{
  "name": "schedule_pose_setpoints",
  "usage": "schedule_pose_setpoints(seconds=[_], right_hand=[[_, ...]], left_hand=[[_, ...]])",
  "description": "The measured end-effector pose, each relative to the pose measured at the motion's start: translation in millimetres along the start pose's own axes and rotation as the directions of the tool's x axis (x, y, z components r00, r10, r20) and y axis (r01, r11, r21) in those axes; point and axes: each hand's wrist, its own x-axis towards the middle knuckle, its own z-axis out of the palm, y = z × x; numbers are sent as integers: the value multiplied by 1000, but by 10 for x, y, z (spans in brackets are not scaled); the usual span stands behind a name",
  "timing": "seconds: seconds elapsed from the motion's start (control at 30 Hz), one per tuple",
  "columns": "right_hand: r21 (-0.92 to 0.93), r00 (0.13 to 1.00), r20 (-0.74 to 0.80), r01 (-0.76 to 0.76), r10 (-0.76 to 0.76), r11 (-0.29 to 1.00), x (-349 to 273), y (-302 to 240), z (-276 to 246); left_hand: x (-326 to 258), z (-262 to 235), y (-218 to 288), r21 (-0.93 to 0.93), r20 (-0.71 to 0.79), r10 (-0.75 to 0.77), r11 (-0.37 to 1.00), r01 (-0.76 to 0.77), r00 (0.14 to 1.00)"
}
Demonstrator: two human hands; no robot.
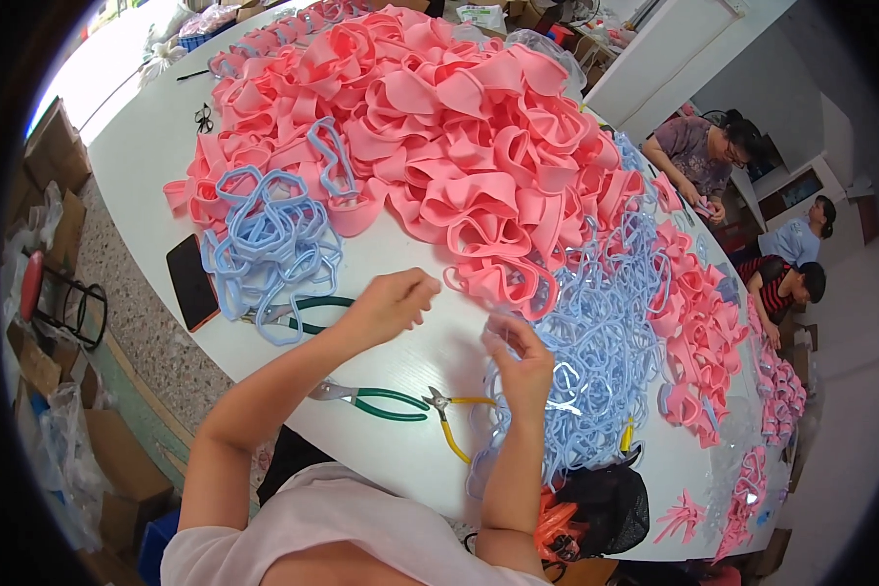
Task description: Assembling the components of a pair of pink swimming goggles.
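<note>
A pink foam-like loop [486, 281] is lying at the pink pile's [391, 98] near edge, likely handling light, soft and springy, its broad band offering the best hold. The left grip [400, 301] and right grip [520, 354] are hovering nearby, half-curled; whether either is clamping anything, I cannot tell.

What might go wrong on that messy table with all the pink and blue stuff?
The big blue tangle looks snarled together, so pulling one strand might drag others along. The dark phone lies close to the edge of the white table, so a bump could knock it off. The yellow-handled cutters lie with their handles spread, so they might nip someone who grabs carelessly.
</note>
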Motion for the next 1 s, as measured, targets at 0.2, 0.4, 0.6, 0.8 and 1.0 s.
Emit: schedule_pose_setpoints(seconds=[0.2, 0.4, 0.6, 0.8, 1.0], right_hand=[[-192, 975, -198, 60, -99, 980, 363, 172, -80], [-264, 969, -231, 23, -86, 964, 718, 355, -96], [-170, 948, -297, 64, -113, 983, 528, 123, -225], [-255, 944, -314, 21, -103, 967, 285, -160, -93], [-243, 982, -115, 119, -150, 963, 260, -203, 169]], left_hand=[[717, 390, -614, 358, -155, 422, 867, -347, 893], [784, 283, -693, 62, -164, 84, 995, -75, 983], [496, 95, -650, 86, -104, 69, 995, -60, 992], [169, -259, -522, 320, -129, 230, 930, -179, 965], [-212, -581, -356, 603, -258, 411, 775, -187, 874]])
